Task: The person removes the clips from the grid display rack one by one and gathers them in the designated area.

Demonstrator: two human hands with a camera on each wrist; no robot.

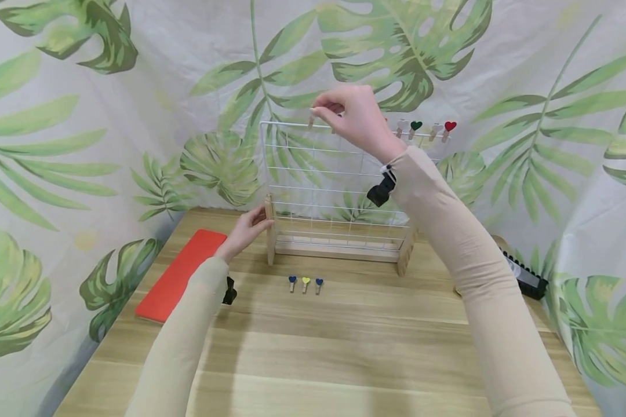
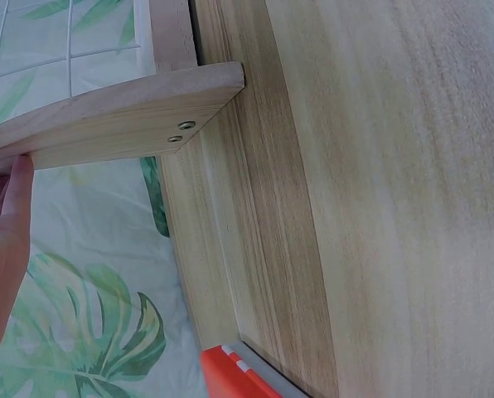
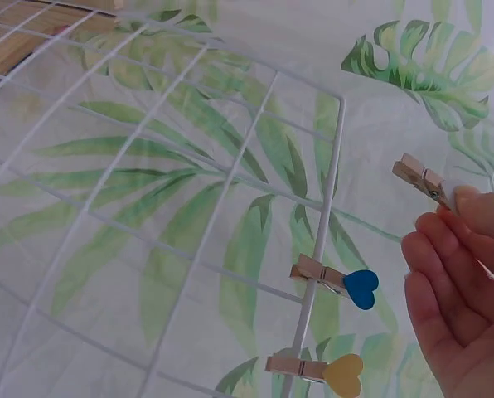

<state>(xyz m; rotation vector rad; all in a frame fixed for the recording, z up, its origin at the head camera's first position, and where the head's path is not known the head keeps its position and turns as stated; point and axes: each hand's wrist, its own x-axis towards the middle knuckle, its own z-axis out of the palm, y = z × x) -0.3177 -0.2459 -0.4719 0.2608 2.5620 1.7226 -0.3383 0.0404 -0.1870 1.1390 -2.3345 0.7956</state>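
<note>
My right hand pinches a small wooden clothespin between thumb and fingers. In the right wrist view the clothespin stands apart from the white wire grid; its fingered end is covered. Clothespins with a blue heart and a yellow heart are clipped on the grid's top wire near this hand. My left hand holds the wooden side post of the grid's stand; the left wrist view shows my fingers against the post.
Three heart clothespins, blue, yellow and blue, lie on the table before the stand. More, with white, green and red hearts, sit along the top wire's right. A red flat box lies left; a black object stands right.
</note>
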